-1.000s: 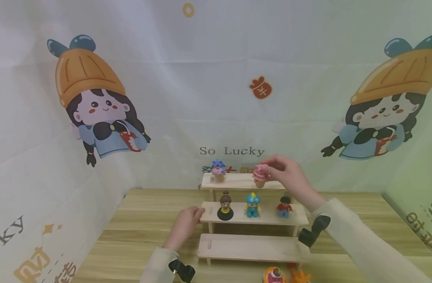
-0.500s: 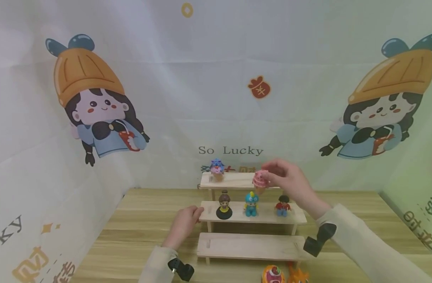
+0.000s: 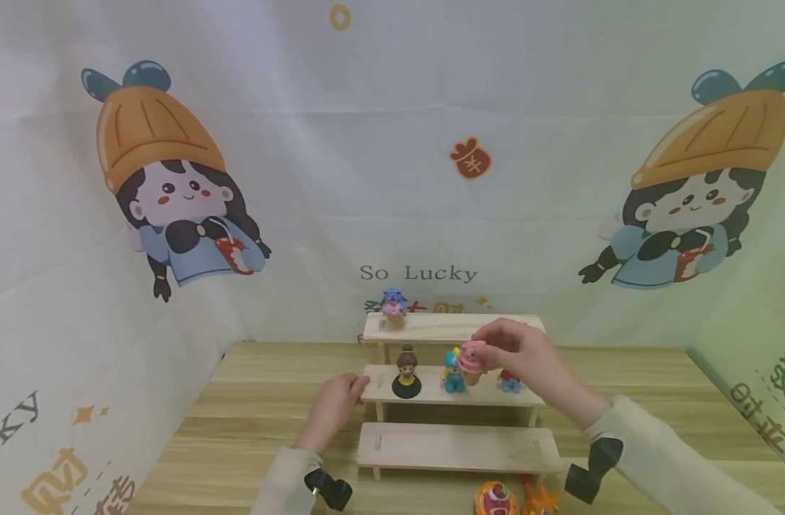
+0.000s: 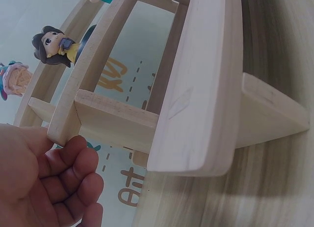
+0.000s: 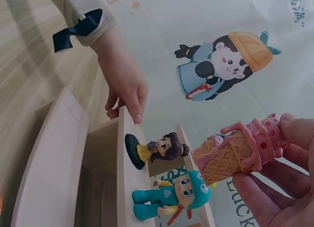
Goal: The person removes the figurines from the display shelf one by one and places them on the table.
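Observation:
Between thumb and fingers, my right hand [image 3: 517, 357] holds a pink ice-cream-cone toy [image 5: 240, 149] in front of the middle tier. My left hand [image 3: 334, 404] grips the left end of that tier of the wooden stepped shelf [image 3: 457, 447]; the left wrist view shows its fingers curled at the board's end. On the middle tier stand a brown-haired doll [image 3: 407, 372] on a black base, a teal figure [image 5: 171, 195] and a red-topped figure [image 3: 510, 381], partly hidden by my right hand. A blue-and-pink cone toy [image 3: 394, 307] stands at the top tier's left.
On the table [image 3: 238, 429] in front of the shelf lie a round orange toy [image 3: 495, 498] and a spiky orange toy [image 3: 540, 498], both cut by the frame edge. A printed cloth [image 3: 367, 143] hangs behind the shelf.
My right hand has lifted the pink cone toy off the top tier and brought it down and towards me, before the middle tier. The left hand has stayed at the shelf.

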The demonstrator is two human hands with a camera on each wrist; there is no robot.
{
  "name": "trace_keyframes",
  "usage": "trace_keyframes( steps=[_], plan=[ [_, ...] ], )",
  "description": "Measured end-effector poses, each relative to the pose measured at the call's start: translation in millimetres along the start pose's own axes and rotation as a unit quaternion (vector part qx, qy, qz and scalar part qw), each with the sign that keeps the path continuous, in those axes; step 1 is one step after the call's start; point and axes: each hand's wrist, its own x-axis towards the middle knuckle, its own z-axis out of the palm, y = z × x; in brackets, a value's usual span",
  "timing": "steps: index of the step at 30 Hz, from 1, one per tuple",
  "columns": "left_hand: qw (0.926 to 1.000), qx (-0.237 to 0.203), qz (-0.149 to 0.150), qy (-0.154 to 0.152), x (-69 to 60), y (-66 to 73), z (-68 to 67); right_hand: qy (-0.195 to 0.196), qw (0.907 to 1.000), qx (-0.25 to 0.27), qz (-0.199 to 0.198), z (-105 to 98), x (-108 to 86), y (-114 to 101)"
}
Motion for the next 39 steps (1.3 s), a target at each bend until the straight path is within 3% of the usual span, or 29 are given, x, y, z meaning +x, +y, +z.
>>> trace_keyframes(
  steps=[5,14,19,23,30,39],
  plan=[
    [1.0,0.004,0.002,0.003,-0.1,0.3,-0.3,-0.016,0.9996,0.016,-0.019,3.7,-3.3,3.7],
    [1.0,0.001,-0.001,0.0,-0.7,1.7,-1.5,-0.042,0.9979,0.05,0.005,8.9,-15.3,5.4],
    [1.0,0.002,-0.006,-0.007,-1.8,3.1,-3.4,-0.055,0.9979,0.035,0.007,14.7,-24.9,5.9],
    [0.9999,-0.001,-0.012,-0.011,-2.2,3.7,-3.6,-0.051,0.9987,0.006,-0.001,22.8,-32.8,9.2],
    [1.0,0.001,-0.008,-0.003,-1.6,1.9,-1.3,-0.084,0.9945,0.06,-0.019,39.5,-44.3,21.9],
    [0.9999,0.003,-0.012,-0.004,-1.1,0.8,-0.9,-0.099,0.9943,0.041,0.005,58.4,-55.9,37.6]
  ],
)
